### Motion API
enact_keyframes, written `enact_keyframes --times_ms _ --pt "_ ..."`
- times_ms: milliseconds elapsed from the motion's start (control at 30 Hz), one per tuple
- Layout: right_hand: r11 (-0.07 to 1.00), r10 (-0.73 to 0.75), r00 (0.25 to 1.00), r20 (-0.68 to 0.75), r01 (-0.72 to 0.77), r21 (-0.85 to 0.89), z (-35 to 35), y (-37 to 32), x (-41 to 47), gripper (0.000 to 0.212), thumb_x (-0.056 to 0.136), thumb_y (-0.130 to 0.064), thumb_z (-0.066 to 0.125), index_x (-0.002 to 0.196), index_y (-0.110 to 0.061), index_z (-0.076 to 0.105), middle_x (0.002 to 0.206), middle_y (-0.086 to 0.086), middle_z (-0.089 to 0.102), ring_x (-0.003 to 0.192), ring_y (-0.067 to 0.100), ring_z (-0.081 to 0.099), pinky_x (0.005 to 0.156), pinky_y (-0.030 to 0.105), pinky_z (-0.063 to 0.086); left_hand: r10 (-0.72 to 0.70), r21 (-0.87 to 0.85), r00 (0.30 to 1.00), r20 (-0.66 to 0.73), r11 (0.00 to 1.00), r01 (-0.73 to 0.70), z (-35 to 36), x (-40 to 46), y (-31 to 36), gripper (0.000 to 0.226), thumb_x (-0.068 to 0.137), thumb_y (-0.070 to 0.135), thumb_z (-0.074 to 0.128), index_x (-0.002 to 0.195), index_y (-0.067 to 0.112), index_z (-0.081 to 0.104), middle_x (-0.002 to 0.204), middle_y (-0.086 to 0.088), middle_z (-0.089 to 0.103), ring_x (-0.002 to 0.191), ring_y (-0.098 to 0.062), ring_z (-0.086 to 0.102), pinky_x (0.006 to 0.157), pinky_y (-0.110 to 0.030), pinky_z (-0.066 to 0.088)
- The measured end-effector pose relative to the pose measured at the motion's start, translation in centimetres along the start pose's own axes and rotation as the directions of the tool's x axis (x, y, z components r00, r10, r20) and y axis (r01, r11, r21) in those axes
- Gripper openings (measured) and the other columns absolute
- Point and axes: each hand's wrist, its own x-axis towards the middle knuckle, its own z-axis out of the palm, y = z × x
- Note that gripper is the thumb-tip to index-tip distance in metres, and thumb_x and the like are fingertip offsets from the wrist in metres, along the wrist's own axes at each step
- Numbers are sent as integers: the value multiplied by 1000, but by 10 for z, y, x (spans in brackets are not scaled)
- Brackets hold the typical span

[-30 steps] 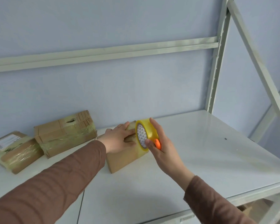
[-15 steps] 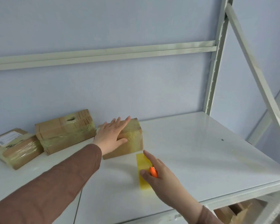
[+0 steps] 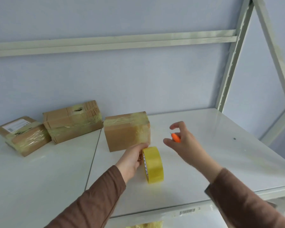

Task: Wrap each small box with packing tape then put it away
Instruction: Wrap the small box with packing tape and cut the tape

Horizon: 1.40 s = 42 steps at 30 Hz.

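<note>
From my head camera: my left hand [image 3: 133, 159] grips the yellow tape roll [image 3: 153, 164], fingers curled into its left side and core, thumb near the top edge. The roll stands on its rim on the white shelf [image 3: 204, 155], just in front of the taped box [image 3: 127, 131] and close to that box's lower right corner; I cannot tell whether the two touch.

My right hand [image 3: 186, 142] hangs in the air to the right of the roll, apart from it. Its index finger and thumb are spread loosely, while the other fingers curl round a small orange cutter [image 3: 176, 137], whose tip pokes out toward the taped box.

Left of the taped box lies a second wrapped box [image 3: 72, 121], almost touching it, with a torn hole in its top. Farther left again sits a third wrapped box [image 3: 22, 134] with a white label on top, next to the second.

A barcode sticker [image 3: 187, 211] sits on the shelf's front edge, below the roll.
</note>
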Motion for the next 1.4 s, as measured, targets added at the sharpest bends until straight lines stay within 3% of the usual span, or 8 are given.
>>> enact_keyframes --times_ms 100,333,700,867,1067,1267,1333,1400 --pt "995 32 983 180 -14 -103 4 -3 36 32 88 -25 64 105 -21 37 88 0 55 72 20 50 61 33 37 -38 5 999 9 999 38 1 -4 0 34 86 24 77 114 5 74 98 -10 69 94 -26 63 97 -41 50" --pt "811 -287 902 323 408 -420 5 -15 67 11 99 -26 62 106 -20 56 92 -4 62 85 22 55 72 35 42 -45 -10 999 8 999 45 6 -7 3 23 95 25 66 101 9 81 99 -7 74 90 -22 66 92 -37 53" --pt "933 -341 929 144 353 -65 19 13 79 3 96 -33 67 97 -31 69 84 -11 69 89 19 54 88 33 39 -47 36 997 56 998 45 5 -12 6 27 100 29 59 96 15 82 91 0 77 77 -14 70 73 -27 54" --pt "611 -572 766 293 636 -472 26 10 82 20 106 -39 47 113 -22 56 93 -7 64 82 19 57 85 38 40 -45 32 998 51 999 44 4 -11 6 27 100 30 58 97 15 81 92 0 76 82 -16 68 76 -28 53" --pt "385 -687 630 362 739 -553 35 12 92 11 105 -32 52 108 -22 48 84 -6 60 76 21 54 76 36 41 -42 31 998 47 999 40 5 -11 5 26 100 29 59 95 16 81 93 0 76 81 -16 69 79 -31 53" --pt "219 -490 711 504 660 -718 31 19 106 18 106 -30 47 123 -24 49 100 -1 65 96 25 62 84 36 37 -48 29 999 -24 998 49 1 -5 6 34 100 26 59 77 21 84 86 -2 76 81 -21 68 83 -35 52" --pt "318 -489 757 434 618 -719 23 20 108 15 106 -35 48 117 -25 47 100 -4 66 96 24 64 80 35 40 -44 46 999 -9 998 44 0 -7 7 34 100 26 59 77 22 84 87 -2 76 81 -19 69 82 -34 53" --pt "612 -542 814 208 552 -567 19 17 110 13 102 -32 56 109 -27 46 92 -9 63 87 25 65 66 35 40 -39 61 999 6 997 38 -1 -7 9 34 101 26 58 80 21 84 93 -4 78 85 -19 70 83 -34 53"
